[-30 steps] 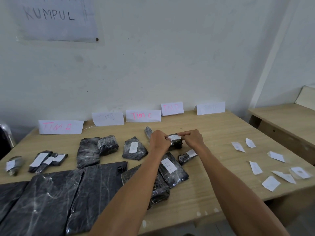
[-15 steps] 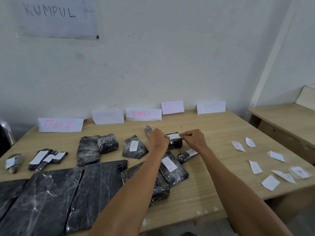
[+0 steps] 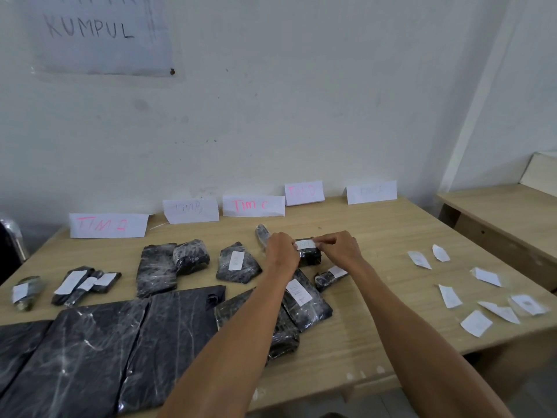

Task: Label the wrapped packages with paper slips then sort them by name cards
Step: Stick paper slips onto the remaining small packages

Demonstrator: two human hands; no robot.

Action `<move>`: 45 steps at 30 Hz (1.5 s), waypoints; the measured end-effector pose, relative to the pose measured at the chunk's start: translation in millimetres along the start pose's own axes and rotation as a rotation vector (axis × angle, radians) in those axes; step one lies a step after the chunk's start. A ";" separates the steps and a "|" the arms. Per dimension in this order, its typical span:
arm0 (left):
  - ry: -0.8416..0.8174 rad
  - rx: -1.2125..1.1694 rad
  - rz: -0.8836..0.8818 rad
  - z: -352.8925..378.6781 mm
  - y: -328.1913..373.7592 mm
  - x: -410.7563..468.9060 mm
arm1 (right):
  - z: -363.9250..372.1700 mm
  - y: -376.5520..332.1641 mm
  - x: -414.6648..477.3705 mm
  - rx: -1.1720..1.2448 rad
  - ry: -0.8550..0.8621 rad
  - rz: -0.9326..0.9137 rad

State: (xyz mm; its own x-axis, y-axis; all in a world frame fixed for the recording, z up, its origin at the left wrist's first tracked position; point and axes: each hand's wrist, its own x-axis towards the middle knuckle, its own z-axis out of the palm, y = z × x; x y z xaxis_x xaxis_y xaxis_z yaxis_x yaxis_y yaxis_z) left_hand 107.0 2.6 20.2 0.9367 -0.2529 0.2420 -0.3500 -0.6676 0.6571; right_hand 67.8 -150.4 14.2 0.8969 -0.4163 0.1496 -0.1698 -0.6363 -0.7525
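A small black wrapped package [image 3: 309, 256] sits mid-table with a white paper slip [image 3: 305, 244] across its top. My left hand [image 3: 280, 251] pinches the slip's left end and my right hand [image 3: 340, 248] pinches its right end, both resting on the package. Several more black wrapped packages lie to the left and in front, some with slips on them, such as a flat package [image 3: 304, 300] and a small roll [image 3: 330, 276]. Several name cards stand along the wall, among them a TIM C card [image 3: 253, 205]. Loose paper slips [image 3: 449, 296] lie spread at the right.
Large black wrapped packages [image 3: 90, 351] fill the front left of the wooden table [image 3: 376, 333]. A second table [image 3: 506, 212] stands at the right. A chair's metal frame [image 3: 12, 236] shows at the far left edge. A KUMPUL sign [image 3: 99, 31] hangs on the wall.
Both hands stay on the small package and its slip. The fingers have shifted slightly along the slip; the view has tilted a little.
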 end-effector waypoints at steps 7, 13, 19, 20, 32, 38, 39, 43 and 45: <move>0.022 0.015 0.000 1.4 -1.2 2.0 | -2.6 -2.2 1.2 -0.016 -0.034 0.021; 0.011 0.087 -0.031 2.4 1.3 4.8 | -2.8 -3.8 0.0 -0.118 0.014 -0.001; 0.105 0.356 0.073 4.8 43.6 -5.5 | -23.9 13.9 -10.7 -0.120 0.218 0.013; 0.105 0.340 0.117 12.9 54.2 -8.4 | -33.3 21.9 -13.7 -0.155 0.264 0.031; -0.362 0.199 0.408 154.8 147.1 -52.9 | -133.4 126.2 -33.5 -0.468 0.318 0.417; -0.292 0.302 0.431 184.3 158.4 -44.1 | -139.7 143.7 -22.9 -0.388 0.333 0.368; -0.279 0.298 0.428 186.5 157.9 -43.6 | -139.9 144.6 -21.6 -0.378 0.342 0.359; -0.275 0.166 0.397 189.3 160.9 -43.9 | -141.3 148.0 -23.0 -0.348 0.387 0.325; -0.245 0.065 0.383 187.8 159.3 -42.8 | -139.9 146.1 -24.2 -0.332 0.408 0.292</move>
State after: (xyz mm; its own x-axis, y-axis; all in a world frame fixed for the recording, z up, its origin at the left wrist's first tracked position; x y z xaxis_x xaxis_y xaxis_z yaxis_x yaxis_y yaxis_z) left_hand 10.3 -224.5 -19.6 0.7138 -0.6431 0.2774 -0.6778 -0.5344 0.5050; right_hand -35.9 -324.2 -9.6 0.5760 -0.7780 0.2508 -0.5629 -0.6000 -0.5685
